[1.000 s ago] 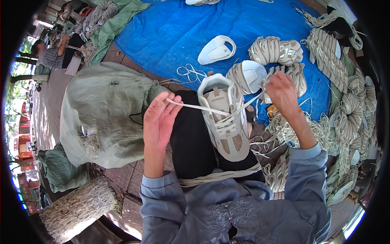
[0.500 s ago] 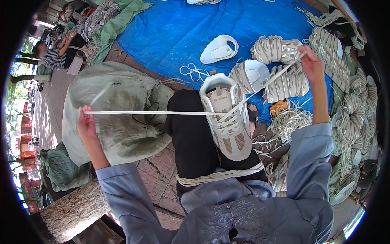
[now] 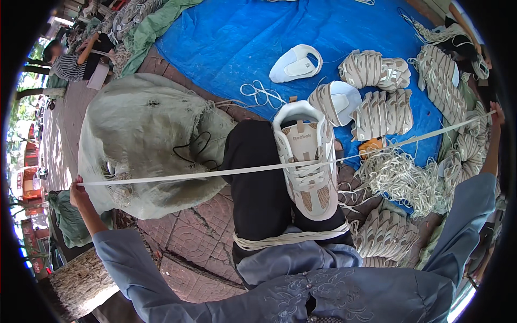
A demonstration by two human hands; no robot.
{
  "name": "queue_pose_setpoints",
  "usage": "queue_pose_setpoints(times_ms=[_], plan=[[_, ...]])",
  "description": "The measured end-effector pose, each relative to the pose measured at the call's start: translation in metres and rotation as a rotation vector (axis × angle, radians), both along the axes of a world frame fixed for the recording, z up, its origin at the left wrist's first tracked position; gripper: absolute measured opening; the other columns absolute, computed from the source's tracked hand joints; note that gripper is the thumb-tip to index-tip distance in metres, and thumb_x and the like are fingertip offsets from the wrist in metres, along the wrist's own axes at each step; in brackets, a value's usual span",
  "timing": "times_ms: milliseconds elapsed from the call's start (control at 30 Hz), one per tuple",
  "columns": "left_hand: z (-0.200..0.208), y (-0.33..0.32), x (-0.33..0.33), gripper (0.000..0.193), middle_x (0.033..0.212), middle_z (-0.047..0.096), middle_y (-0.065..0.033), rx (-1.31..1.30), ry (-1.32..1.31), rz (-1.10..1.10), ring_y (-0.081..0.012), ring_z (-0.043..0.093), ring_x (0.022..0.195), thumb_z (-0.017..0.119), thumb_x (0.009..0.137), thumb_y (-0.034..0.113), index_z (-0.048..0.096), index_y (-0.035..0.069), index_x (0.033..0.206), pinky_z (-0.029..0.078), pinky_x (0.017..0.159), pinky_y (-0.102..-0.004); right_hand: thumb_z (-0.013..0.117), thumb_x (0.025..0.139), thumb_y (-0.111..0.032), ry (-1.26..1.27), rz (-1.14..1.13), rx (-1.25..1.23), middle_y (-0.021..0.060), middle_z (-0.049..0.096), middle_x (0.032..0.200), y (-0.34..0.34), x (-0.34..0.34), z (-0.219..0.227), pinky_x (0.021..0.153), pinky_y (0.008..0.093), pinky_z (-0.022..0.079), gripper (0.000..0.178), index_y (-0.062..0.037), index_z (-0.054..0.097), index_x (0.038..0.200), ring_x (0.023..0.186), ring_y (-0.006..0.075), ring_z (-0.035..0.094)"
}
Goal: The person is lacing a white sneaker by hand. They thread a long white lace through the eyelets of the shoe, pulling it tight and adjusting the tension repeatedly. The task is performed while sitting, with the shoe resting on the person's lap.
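The shoe (image 3: 303, 139) rests on the person's black-trousered right leg, toe toward the body. The lace (image 3: 231, 171) runs taut over the shoe and out to both sides. Far left of the shoe, the left hand (image 3: 79, 195) pinches one end; far right of it, the right hand (image 3: 497, 114) grips the other. A pale sack (image 3: 140, 140) sits left of the shoe, a heap of laces (image 3: 401, 177) to its right.

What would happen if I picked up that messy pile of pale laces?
The pile of laces would probably flop, since its thin strands curl every way. It might lift in clumps, because the loops cross and tangle.
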State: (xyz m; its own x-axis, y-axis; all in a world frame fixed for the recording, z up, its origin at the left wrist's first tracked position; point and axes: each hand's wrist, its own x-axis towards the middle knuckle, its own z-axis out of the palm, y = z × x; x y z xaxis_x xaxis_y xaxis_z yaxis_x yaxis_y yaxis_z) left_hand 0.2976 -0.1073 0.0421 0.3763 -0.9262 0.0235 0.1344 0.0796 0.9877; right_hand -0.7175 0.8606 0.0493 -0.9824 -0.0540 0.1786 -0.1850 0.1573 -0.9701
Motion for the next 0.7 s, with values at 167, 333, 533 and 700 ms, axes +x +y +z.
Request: queue_pose_setpoints(times_ms=[167,333,533,700], plan=[[-0.042,0.138,-0.188,0.022,0.091,0.058,-0.0155,-0.144,-0.334,-0.763,-0.0238,0.06,0.077,0.051,0.084,0.007,0.05,-0.003,0.103,0.052,0.069,-0.0322,0.051,0.084,-0.01,0.75,0.202,0.617,0.0111,0.061,0.098,-0.206,0.136,-0.043,0.077,0.0212,0.045,0.028,0.0044,0.056,0.108,0.084,0.014,0.059],[-0.081,0.354,-0.339,0.006,0.077,0.062,-0.0076,-0.397,-0.821,-1.127,-0.0152,0.06,0.067,0.055,0.08,0.002,0.059,0.001,0.084,0.047,0.061,-0.0262,0.056,0.074,-0.006,-0.207,0.91,0.08,0.0049,0.061,0.072,-0.376,0.369,-0.091,0.044,0.0185,0.038,0.016,-0.0002,0.064,0.086,0.049,0.0062,0.051],[-0.084,0.422,-0.387,0.009,0.064,0.05,-0.0098,-0.734,-1.011,-1.135,-0.028,0.054,0.063,0.058,0.069,0.0,0.052,0.004,0.075,0.045,0.052,-0.0367,0.061,0.068,-0.001,-0.116,1.179,0.393,0.0062,0.06,0.07,-0.423,0.485,-0.093,0.05,0.0239,0.044,0.022,-0.0035,0.062,0.089,0.056,0.0106,0.058],[-0.104,0.437,-0.379,0.013,0.066,0.047,-0.0095,-0.805,-1.223,-1.165,-0.0245,0.055,0.062,0.057,0.061,0.0,0.05,0.002,0.072,0.047,0.047,-0.0335,0.062,0.066,-0.001,-0.302,1.216,0.467,0.0092,0.06,0.075,-0.422,0.491,-0.095,0.055,0.0261,0.047,0.025,-0.0013,0.061,0.091,0.06,0.0132,0.06]])
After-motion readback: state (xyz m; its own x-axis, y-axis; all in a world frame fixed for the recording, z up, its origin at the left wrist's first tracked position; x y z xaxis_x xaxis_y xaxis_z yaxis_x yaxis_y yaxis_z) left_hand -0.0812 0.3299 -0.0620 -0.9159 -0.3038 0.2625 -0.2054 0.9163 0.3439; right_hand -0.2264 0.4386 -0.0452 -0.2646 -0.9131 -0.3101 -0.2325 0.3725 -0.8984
